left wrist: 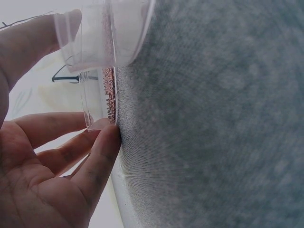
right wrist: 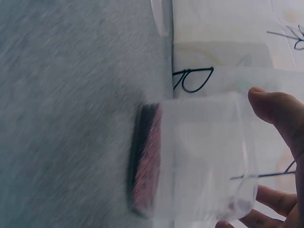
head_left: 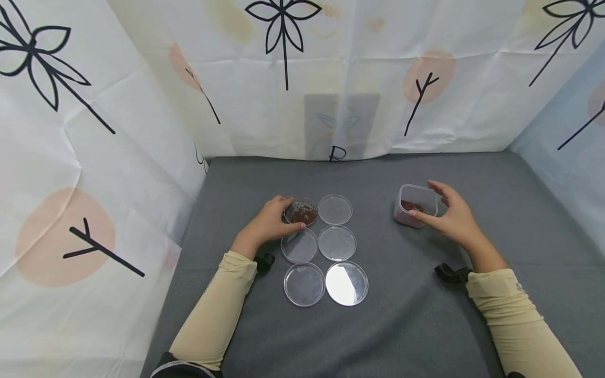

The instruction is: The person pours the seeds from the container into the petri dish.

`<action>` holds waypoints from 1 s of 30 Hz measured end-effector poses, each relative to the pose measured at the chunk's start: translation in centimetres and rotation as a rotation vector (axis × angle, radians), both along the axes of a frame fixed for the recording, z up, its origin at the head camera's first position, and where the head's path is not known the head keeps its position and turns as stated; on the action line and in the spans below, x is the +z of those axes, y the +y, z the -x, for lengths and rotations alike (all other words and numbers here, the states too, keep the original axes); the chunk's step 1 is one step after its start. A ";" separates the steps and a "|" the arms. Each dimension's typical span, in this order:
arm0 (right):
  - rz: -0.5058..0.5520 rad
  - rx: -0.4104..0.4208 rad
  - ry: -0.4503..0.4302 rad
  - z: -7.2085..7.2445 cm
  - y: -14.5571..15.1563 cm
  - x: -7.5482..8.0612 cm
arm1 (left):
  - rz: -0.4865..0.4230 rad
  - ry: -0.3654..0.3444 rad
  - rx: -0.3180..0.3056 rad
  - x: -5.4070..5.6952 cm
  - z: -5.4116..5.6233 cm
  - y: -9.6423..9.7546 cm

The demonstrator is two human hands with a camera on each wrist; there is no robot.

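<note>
My left hand (head_left: 270, 219) grips a clear petri dish (head_left: 302, 212) at the far left of a dish group, thumb and fingers around its rim. Reddish-brown granules lie in this dish; in the left wrist view the granules (left wrist: 110, 92) form a thin layer at its bottom. To the right, my right hand (head_left: 455, 219) holds a clear square plastic tub (head_left: 403, 212), thumb on the near side and fingers on the far right. Reddish-brown granules (right wrist: 148, 166) cover the tub's bottom. The tub looks slightly tilted; whether it touches the table cannot be told.
Several clear petri dishes without granules stand close together in two columns, among them a far right dish (head_left: 335, 210), a middle left dish (head_left: 300, 247) and a near right dish (head_left: 340, 286). A grey cloth (head_left: 406, 325) covers the table. Patterned white curtains (head_left: 350, 68) bound its back and sides.
</note>
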State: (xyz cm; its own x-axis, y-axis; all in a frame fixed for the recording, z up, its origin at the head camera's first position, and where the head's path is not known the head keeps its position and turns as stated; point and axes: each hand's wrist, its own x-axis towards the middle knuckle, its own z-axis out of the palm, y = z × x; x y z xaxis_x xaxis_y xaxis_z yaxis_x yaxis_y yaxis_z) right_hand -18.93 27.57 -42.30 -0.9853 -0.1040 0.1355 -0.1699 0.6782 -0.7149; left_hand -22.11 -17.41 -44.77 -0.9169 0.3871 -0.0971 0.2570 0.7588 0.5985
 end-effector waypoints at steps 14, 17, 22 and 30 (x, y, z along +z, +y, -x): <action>-0.123 0.087 0.179 1.1 -4.0 0.9 | -0.008 -0.010 0.000 -0.1 -0.3 0.2; -0.127 0.096 0.175 1.2 -4.8 1.1 | -0.006 -0.010 0.002 0.0 -0.3 0.2; -0.101 0.153 0.116 1.4 -6.4 1.3 | -0.003 -0.006 0.002 0.1 -0.2 0.2; -0.097 0.265 0.132 2.5 -9.0 0.9 | 0.000 -0.005 0.002 0.2 -0.1 0.1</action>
State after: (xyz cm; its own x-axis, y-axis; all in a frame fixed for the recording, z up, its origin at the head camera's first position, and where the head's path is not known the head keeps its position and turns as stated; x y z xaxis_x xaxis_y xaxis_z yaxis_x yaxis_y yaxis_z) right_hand -21.46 18.58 -41.43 -0.8968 -0.3732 0.2375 -0.4368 0.6621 -0.6089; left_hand -21.96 -17.28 -44.54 -0.9172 0.3851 -0.1022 0.2520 0.7595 0.5997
